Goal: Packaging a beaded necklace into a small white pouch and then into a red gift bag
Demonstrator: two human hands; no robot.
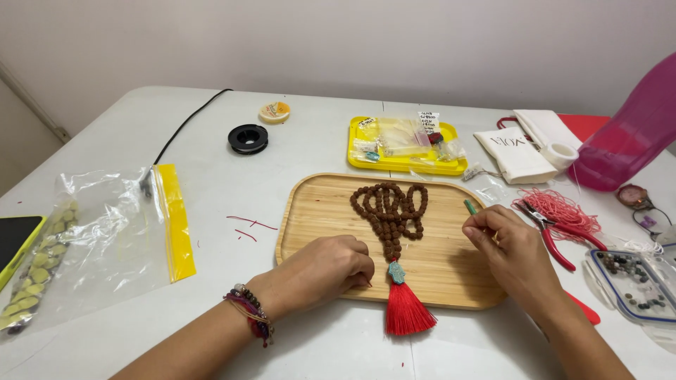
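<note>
Left hand (331, 271) — curled nearly closed at about 7 o'clock on the pale oblong bamboo tray (310, 211), fingertips pinched beside the turquoise charm; whether it grips a thread cannot be told. Right hand (510, 250) — at 4 o'clock of the tray, fingers closed on a slim green stick-like tool (470, 206) pointing up toward 11 o'clock.

Brown seed-bead necklace (389, 207) — looped at the tray's centre, running down to the small turquoise charm (396, 272) and the red thread tassel (406, 311), which hangs over the near rim at 6 o'clock. Risk: a tug from either hand could drag the strand off the tray, or tangle its loops.

Red-handled pliers (556, 236) — 3 o'clock, beside coiled pink cord (560, 209); the right wrist could snag them.

Clear plastic bead box (634, 281) — lid open, 4 o'clock; an elbow knock would likely scatter the beads.

Yellow plastic tray of small packets (405, 164) — 12 o'clock.
</note>
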